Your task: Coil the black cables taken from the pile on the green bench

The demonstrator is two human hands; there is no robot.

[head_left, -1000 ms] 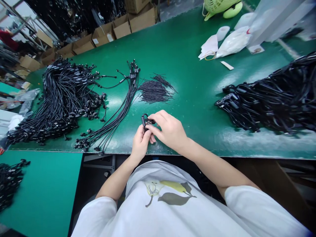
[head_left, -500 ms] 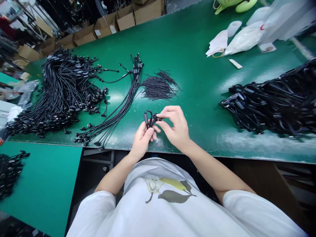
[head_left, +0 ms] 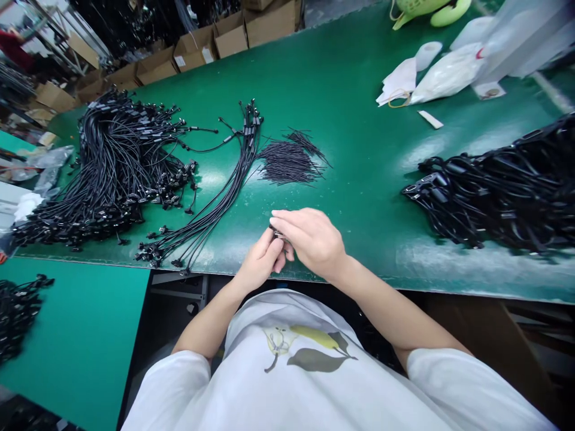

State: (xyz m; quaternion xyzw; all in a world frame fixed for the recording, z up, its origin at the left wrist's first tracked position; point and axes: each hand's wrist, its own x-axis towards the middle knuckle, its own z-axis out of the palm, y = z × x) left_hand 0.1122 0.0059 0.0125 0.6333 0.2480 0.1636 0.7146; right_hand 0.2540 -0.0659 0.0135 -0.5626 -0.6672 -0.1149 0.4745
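Note:
Close to the front edge of the green table, my left hand (head_left: 262,260) is closed round a black cable (head_left: 277,233), of which only a small part shows. Over it lies my right hand (head_left: 312,241), its fingers together and touching the cable, hiding most of it. Beyond my hands is a pile of thin black ties (head_left: 291,160). Left of the ties, a loose bundle of black cables (head_left: 229,185) runs toward the front edge.
A large heap of black cables (head_left: 121,161) covers the table's left part. Bundled cables (head_left: 503,185) lie at the right. White plastic bags (head_left: 449,75) sit at the back right, and cardboard boxes (head_left: 195,49) line the far edge.
My right hand has moved slightly left and down over my left hand, its fingers now flatter. The folded cable that stood up between them is mostly covered.

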